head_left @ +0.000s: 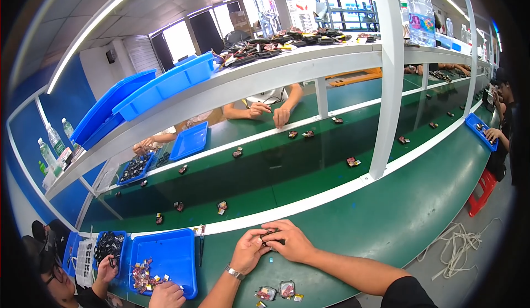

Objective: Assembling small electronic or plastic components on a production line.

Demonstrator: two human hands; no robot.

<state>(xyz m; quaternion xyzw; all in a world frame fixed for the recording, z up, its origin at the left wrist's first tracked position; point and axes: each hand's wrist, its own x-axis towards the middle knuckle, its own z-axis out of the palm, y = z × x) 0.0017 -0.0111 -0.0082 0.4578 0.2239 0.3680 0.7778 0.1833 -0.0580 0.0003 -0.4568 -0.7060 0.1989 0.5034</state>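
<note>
At the near edge of the green bench (353, 214), my left hand (248, 251) and my right hand (292, 244) meet with fingers bent around a small dark electronic part (271, 237). Fingers cover most of it, so its exact kind is hidden. A watch with a metal band circles my left wrist. Just below my hands lie two small clear-and-black casings with reddish circuit boards, one casing (266, 293) beside the other casing (287, 289). Small yellow-and-silver pieces (298, 297) lie around them, and a tiny blue piece (271, 260) sits closer to my hands.
Left of me, a blue tray (190, 264) holds reddish circuit boards; a co-worker's hand (167, 295) is at its edge. Another tray (112, 236) holds black parts. A conveyor (259, 189) carries scattered assemblies. A white post (389, 81) supports the loaded shelf (342, 59).
</note>
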